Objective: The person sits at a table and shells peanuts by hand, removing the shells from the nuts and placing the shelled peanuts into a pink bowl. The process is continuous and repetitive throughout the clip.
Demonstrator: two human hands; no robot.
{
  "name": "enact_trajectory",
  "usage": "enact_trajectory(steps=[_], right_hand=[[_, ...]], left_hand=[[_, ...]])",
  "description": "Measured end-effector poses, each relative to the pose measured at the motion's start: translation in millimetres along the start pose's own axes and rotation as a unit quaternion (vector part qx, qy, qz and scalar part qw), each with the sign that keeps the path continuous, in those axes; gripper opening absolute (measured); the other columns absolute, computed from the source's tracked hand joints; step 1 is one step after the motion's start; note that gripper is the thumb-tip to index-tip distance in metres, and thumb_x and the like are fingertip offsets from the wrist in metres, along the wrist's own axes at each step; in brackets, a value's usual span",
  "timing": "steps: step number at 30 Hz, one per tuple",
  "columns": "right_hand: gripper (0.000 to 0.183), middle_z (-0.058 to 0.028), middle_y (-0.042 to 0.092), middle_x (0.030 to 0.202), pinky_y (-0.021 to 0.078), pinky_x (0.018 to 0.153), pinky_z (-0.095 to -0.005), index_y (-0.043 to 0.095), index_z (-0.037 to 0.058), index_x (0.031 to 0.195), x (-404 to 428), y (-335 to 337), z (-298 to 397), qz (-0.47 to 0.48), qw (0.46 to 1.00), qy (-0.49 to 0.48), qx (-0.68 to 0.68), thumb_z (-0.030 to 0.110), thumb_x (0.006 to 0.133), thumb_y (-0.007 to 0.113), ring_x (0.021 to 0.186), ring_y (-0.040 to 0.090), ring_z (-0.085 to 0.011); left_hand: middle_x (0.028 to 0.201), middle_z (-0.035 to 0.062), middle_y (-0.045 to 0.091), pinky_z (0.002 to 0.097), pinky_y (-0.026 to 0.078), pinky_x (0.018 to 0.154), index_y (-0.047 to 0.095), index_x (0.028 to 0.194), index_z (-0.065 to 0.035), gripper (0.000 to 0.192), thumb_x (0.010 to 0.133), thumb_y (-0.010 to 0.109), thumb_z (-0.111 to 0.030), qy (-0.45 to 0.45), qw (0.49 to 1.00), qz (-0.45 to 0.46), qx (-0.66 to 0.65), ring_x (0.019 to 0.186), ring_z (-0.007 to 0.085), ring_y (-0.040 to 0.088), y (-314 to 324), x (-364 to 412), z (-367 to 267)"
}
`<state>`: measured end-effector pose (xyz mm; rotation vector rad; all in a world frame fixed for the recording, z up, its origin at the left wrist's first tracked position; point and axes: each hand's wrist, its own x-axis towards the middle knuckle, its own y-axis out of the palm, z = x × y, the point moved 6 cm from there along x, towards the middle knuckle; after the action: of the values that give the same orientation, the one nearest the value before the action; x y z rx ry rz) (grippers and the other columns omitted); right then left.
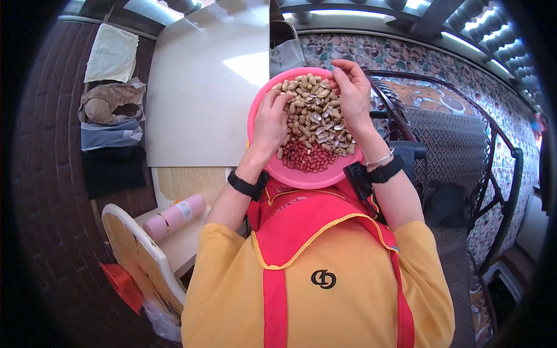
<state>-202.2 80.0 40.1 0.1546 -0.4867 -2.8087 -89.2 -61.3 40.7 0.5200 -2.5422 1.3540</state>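
A pink plastic basin (300, 179) rests on my lap, over a red apron (304, 235) with yellow trim. Unshelled peanuts (301, 102) fill its far and left parts. Red-skinned peanut kernels (311, 158) are heaped at the near side, and split empty shells (324, 134) lie toward the right. My left hand (270, 124) reaches over the basin's left side, its bent fingertips among the peanuts; whether it grips one is hidden. Above the right rim, my right hand (354, 98) is raised with curled fingers. What it may hold between them cannot be made out.
A pale tabletop (196, 95) lies to the left. A pink bottle (175, 216) lies on a light surface behind a round-backed wooden chair (139, 256). Folded cloths (112, 52) sit further left. A metal-framed lounge chair (444, 143) stands at right, and a lined bin (287, 52) beyond the basin.
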Motion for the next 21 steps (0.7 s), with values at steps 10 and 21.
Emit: enact_trajectory(steps=[10,21], right_hand=[[0.017,-0.0028,0.058,0.083,0.0429,0.065,-0.0197,0.056,0.0003,0.101,-1,4,-3,0.026,1.0,0.016,-0.009,0.009,0.088,0.05,0.071,0.051,-0.0065],[0.019,-0.0031,0.059,0.081,0.0437,0.065,-0.0202,0.056,0.0003,0.102,-3,7,-8,0.059,0.997,0.031,-0.041,0.012,0.087,0.051,0.07,0.052,-0.0071]], left_hand=[[0.086,0.0156,0.06,0.0419,0.047,0.07,0.058,0.093,-0.003,0.017,0.078,0.058,-0.013,-0.081,0.931,0.347,0.075,0.082,0.0332,0.059,49,-63,-10],[0.084,0.0125,0.054,0.0414,0.048,0.064,0.06,0.093,-0.0074,0.017,0.076,0.057,-0.012,0.001,0.962,0.256,0.09,0.076,0.0303,0.057,58,-76,-28]])
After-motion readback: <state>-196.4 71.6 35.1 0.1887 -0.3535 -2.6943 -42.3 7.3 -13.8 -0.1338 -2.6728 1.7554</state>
